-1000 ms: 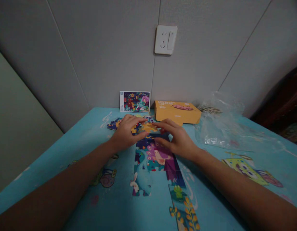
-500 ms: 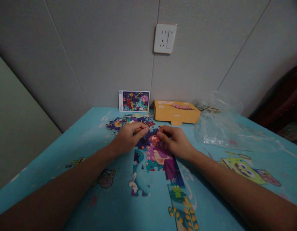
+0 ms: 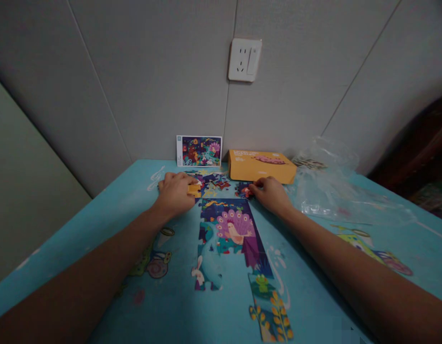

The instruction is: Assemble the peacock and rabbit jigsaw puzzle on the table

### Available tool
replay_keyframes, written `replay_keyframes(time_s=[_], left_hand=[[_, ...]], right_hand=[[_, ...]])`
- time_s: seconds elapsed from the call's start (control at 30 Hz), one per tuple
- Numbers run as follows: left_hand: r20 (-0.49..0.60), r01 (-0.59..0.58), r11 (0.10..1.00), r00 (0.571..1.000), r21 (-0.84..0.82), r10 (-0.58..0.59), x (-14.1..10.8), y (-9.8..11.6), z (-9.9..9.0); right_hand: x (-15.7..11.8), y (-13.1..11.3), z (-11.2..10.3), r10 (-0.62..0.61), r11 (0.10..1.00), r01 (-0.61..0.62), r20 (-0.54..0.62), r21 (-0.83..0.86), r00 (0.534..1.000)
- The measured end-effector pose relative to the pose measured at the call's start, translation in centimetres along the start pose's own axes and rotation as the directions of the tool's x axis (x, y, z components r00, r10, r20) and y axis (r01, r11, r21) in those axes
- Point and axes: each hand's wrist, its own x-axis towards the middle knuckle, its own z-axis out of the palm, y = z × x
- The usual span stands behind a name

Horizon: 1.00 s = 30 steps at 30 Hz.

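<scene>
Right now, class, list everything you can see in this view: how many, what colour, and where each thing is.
Wall socket: one, white, on the grey panelled wall.
Picture card: one, multicoloured, upright against the wall at the table's back edge.
Cardboard box: one, yellow-orange, lying right of the card.
Plastic bag: one, clear, crumpled, right of the box.
Table: one, turquoise with cartoon prints, beneath everything.
Partly built jigsaw: one, multicoloured with a peacock, mid-table.
Loose jigsaw pieces: several, number unclear, mostly dark blue, beyond the built part.
Left hand: one, at a yellow jigsaw piece.
Right hand: one, fingertips at a red and blue jigsaw piece.
</scene>
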Motion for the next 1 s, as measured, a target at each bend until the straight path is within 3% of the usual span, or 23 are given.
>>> replay_keyframes(time_s=[0.17,0.3,0.4,0.47,0.53,0.6,0.7,0.8,1.0], left_hand=[[0.074,-0.077,0.993,0.995,0.09,0.071,-0.3,0.3,-0.1],[0.061,-0.08,0.994,0.995,0.077,0.075,-0.1,0.2,-0.4],[-0.006,-0.089,0.995,0.996,-0.046,0.089,0.2,0.2,-0.5],[-0.088,-0.165,0.963,0.985,-0.211,0.15,0.1,0.4,-0.6],[-0.193,-0.323,0.882,0.943,-0.342,0.27,-0.2,0.9,-0.8],[-0.293,-0.489,0.789,0.868,-0.371,0.4,-0.7,1.6,-1.1],[-0.362,-0.6,0.713,0.796,-0.362,0.485,-1.6,2.7,-1.5],[-0.331,-0.606,0.695,0.795,-0.387,0.509,-2.1,3.1,-1.6],[-0.329,-0.568,0.713,0.822,-0.411,0.466,-1.8,2.8,-1.2]], right_hand=[[-0.2,0.2,0.4,-0.002,1.0,0.004,-0.064,0.021,0.998],[-0.5,-0.5,0.2,-0.128,0.989,0.135,-0.103,0.062,0.986],[-1.1,-1.7,-0.4,-0.243,0.954,0.261,-0.13,0.147,0.961],[-1.8,-2.8,-0.8,-0.268,0.932,0.287,-0.111,0.22,0.957],[-2.6,-3.7,-1.1,-0.281,0.898,0.277,-0.04,0.341,0.959],[-3.4,-4.4,-1.1,-0.342,0.832,0.281,0.044,0.478,0.939],[-4.4,-5.0,-0.7,-0.456,0.721,0.283,0.125,0.632,0.881],[-4.8,-5.3,-0.3,-0.498,0.655,0.248,0.161,0.714,0.852],[-5.0,-5.4,-0.4,-0.448,0.609,0.134,0.199,0.782,0.872]])
